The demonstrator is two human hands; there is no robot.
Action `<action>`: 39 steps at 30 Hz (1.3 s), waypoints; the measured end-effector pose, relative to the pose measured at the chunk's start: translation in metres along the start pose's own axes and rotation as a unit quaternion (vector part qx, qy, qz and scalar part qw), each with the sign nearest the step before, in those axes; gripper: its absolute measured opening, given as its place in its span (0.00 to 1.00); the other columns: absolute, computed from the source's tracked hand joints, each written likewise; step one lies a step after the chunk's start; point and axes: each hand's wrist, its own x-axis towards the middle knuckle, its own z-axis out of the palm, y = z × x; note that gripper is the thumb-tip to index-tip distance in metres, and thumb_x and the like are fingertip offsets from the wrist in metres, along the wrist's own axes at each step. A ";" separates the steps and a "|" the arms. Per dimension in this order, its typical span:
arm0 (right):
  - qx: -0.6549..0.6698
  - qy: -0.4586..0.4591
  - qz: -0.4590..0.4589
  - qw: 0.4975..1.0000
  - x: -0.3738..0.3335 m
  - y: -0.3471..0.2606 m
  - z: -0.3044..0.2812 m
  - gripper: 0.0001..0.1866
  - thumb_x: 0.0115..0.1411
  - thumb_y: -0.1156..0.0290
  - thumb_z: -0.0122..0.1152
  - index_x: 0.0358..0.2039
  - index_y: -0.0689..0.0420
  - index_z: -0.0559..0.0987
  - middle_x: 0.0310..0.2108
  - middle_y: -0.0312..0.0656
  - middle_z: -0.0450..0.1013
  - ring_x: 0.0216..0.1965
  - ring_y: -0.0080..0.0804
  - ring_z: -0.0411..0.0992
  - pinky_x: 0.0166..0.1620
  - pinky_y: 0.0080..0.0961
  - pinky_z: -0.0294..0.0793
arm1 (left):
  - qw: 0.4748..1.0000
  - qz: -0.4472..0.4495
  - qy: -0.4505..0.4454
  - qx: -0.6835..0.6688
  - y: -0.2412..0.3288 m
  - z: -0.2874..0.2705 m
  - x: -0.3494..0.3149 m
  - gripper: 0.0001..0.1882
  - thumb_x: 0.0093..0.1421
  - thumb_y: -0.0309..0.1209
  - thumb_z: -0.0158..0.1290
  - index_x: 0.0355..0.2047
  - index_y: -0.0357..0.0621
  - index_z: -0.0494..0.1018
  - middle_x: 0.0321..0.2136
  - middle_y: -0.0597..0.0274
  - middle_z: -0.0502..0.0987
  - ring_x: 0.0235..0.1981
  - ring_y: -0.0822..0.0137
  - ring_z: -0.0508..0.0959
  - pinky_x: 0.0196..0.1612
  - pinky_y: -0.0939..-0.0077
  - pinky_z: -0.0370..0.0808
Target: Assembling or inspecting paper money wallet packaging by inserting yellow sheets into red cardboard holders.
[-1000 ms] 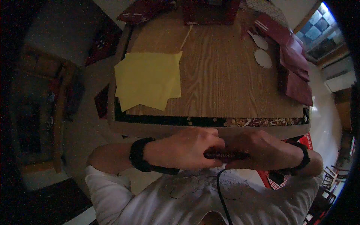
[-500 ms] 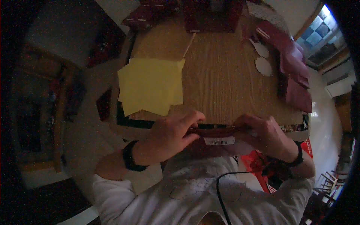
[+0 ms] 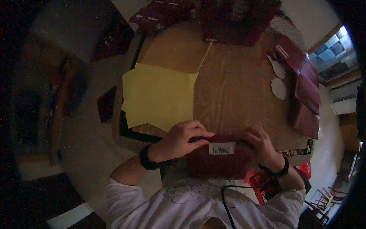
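Note:
At the near edge of the table, my left hand (image 3: 183,138) and my right hand (image 3: 261,143) hold a flat dark red piece (image 3: 217,166), either a bag or a box panel, with a white barcode label on its upper part. My left thumb and fingers pinch its upper left edge. The right fingers curl over the upper right corner, and their tips are partly hidden. The barcode side faces up, and the lower part hangs toward my shirt.
Yellow sheets (image 3: 160,95) lie on the wooden table (image 3: 236,84) at left. Two pale rounded pieces (image 3: 278,88) rest near several dark red folded pieces (image 3: 307,89) on the right. A large dark red object (image 3: 236,23) stands at the far edge, near a thin pale stick (image 3: 206,55).
The dark red piece has tilted from nearly edge-on, so its barcode face shows more fully. My right hand has moved slightly down, and the whole view has shifted.

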 end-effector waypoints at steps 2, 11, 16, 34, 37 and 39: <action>-0.013 -0.019 -0.020 1.000 0.001 -0.007 -0.012 0.18 0.45 0.72 0.64 0.39 0.57 0.76 0.33 0.45 0.72 0.34 0.46 0.71 0.35 0.37 0.71 | 0.997 -0.061 -0.045 -0.022 0.007 -0.015 0.004 0.23 0.49 0.31 0.61 0.47 0.48 0.71 0.34 0.60 0.74 0.38 0.64 0.75 0.43 0.71 0.72; -0.140 0.106 -0.111 0.978 0.010 -0.079 -0.073 0.25 0.38 0.74 0.66 0.42 0.55 0.77 0.32 0.40 0.73 0.30 0.35 0.71 0.32 0.33 0.70 | 0.945 -0.007 0.007 -0.327 0.052 -0.055 -0.016 0.30 0.48 0.27 0.63 0.50 0.43 0.63 0.36 0.64 0.74 0.40 0.69 0.75 0.44 0.74 0.72; -0.239 0.068 -0.117 0.961 0.023 -0.116 -0.086 0.24 0.40 0.67 0.67 0.42 0.56 0.77 0.31 0.40 0.72 0.31 0.36 0.71 0.35 0.37 0.70 | 0.935 0.063 0.071 -0.342 0.070 -0.039 -0.020 0.23 0.50 0.23 0.60 0.46 0.42 0.68 0.37 0.64 0.75 0.43 0.70 0.75 0.46 0.75 0.72; -0.348 0.049 -0.173 0.920 0.024 -0.158 -0.069 0.29 0.41 0.68 0.55 0.49 0.58 0.73 0.37 0.43 0.71 0.34 0.36 0.70 0.40 0.37 0.71 | 0.913 0.115 0.180 -0.347 0.083 -0.021 -0.044 0.28 0.50 0.20 0.59 0.48 0.43 0.56 0.39 0.56 0.75 0.43 0.67 0.75 0.47 0.73 0.71; -0.330 0.011 -0.113 0.937 0.031 -0.153 -0.058 0.32 0.43 0.67 0.53 0.53 0.58 0.69 0.43 0.45 0.70 0.39 0.40 0.70 0.41 0.38 0.71 | 0.904 0.068 0.191 -0.376 0.084 -0.020 -0.041 0.35 0.55 0.52 0.53 0.51 0.40 0.56 0.38 0.51 0.73 0.42 0.59 0.75 0.44 0.65 0.75; -0.336 0.015 -0.110 0.935 0.032 -0.147 -0.053 0.33 0.45 0.67 0.52 0.55 0.57 0.67 0.46 0.46 0.69 0.44 0.42 0.69 0.42 0.38 0.71 | 0.892 0.012 0.158 -0.424 0.081 -0.021 -0.041 0.37 0.54 0.51 0.55 0.53 0.39 0.53 0.40 0.51 0.73 0.46 0.60 0.74 0.47 0.66 0.74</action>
